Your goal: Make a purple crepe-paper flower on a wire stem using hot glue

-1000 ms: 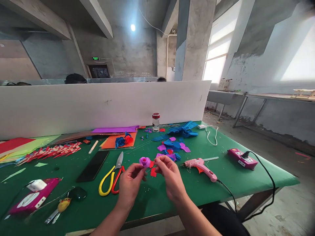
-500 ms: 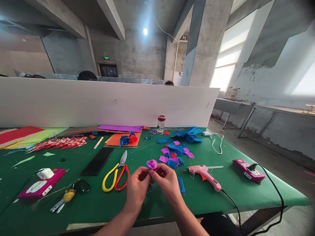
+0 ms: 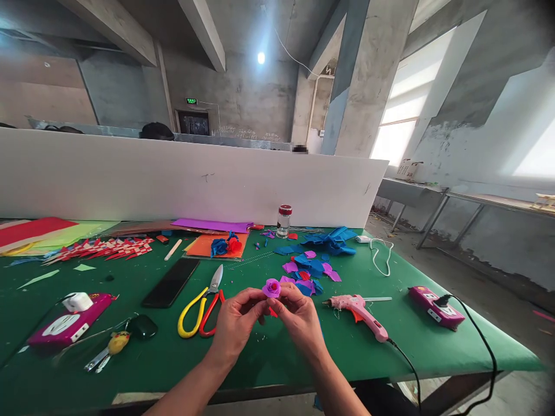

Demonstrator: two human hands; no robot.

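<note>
A small purple paper flower [image 3: 272, 288] with a reddish centre is held up between my two hands, over the front middle of the green table. The fingertips of my left hand [image 3: 237, 325] pinch it from the left. My right hand [image 3: 300, 322] grips it from the other side, thumb and fingers closed near its base. A bit of red shows just under the flower, between the thumbs. Beyond my hands lie loose purple, blue and red paper petals [image 3: 310, 267]. Scissors [image 3: 212, 294] with yellow and red handles lie left of my left hand.
Right of my hands lies a pink glue gun [image 3: 359, 309], its cord running to a magenta power strip [image 3: 436, 307]. A phone [image 3: 171, 283], keys with a yellow charm [image 3: 118, 342] and another power strip [image 3: 71, 323] lie left. A glass jar [image 3: 284, 221] stands before the white partition [image 3: 195, 179].
The flower has tipped so its open face shows more toward me and sits slightly higher. Red has appeared below it. The blue strip beside my right wrist is no longer visible there.
</note>
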